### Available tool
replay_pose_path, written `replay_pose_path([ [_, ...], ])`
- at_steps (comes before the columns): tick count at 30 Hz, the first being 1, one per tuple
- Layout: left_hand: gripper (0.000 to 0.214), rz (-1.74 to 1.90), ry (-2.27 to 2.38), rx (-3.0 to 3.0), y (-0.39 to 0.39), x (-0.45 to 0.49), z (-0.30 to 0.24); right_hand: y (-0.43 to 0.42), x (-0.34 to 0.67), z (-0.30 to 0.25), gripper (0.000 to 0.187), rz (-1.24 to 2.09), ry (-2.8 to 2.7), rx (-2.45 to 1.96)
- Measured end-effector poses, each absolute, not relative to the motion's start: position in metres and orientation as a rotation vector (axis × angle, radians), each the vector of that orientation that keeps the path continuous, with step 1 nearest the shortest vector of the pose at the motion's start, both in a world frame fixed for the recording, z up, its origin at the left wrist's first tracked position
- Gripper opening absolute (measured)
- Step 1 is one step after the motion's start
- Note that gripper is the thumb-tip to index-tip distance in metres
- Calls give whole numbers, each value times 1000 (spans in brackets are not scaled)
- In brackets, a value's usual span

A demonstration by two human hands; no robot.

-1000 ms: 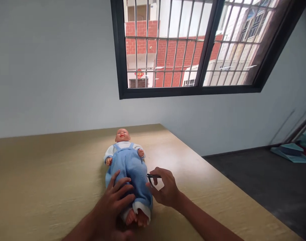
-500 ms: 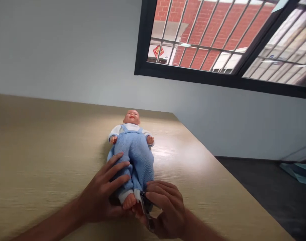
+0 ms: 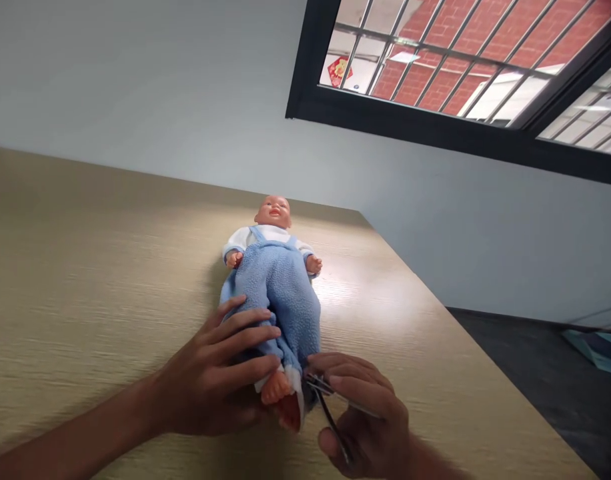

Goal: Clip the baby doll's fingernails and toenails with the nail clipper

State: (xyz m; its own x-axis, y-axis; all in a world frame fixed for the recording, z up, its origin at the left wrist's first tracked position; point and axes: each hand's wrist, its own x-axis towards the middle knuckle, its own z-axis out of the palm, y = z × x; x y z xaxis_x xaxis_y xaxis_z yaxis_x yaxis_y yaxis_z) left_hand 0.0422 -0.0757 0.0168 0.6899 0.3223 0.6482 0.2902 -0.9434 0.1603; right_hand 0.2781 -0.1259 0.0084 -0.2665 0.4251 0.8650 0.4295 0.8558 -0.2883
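Note:
A baby doll (image 3: 275,287) in blue fleece overalls and a white shirt lies on its back on a wooden table (image 3: 85,280), head away from me. My left hand (image 3: 220,380) wraps round the doll's left lower leg, just above the bare foot (image 3: 275,388). My right hand (image 3: 360,413) is closed on a small metal nail clipper (image 3: 330,400), whose tip sits at the doll's other foot (image 3: 291,415).
The table's right edge runs diagonally, with dark floor (image 3: 535,373) beyond it. A grey wall and a barred window (image 3: 460,60) rise behind. Teal mats (image 3: 595,347) lie on the floor at far right.
My right hand brought the clipper down from beside the doll's hip to its feet. My left hand slid to grip the lower leg. The view tilted down and nearer.

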Motion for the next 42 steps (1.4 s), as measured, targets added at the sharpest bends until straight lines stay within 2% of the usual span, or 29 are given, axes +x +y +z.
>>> replay_pose_path([
  [3,25,1077,523,2854,-74,43,16,-125,278,9,31,51,-1945,-615],
  [10,21,1139,452,2899,-72,42,6,-121,270,12,15,34,-2118,-604],
  [18,26,1098,502,2822,-79,47,10,-120,278,23,26,-21,-2074,-504],
  [33,28,1054,496,2838,-75,45,9,-126,278,38,28,-156,-2197,-490],
  [42,28,1075,490,2837,-75,45,9,-129,280,36,9,-203,-2273,-489],
])
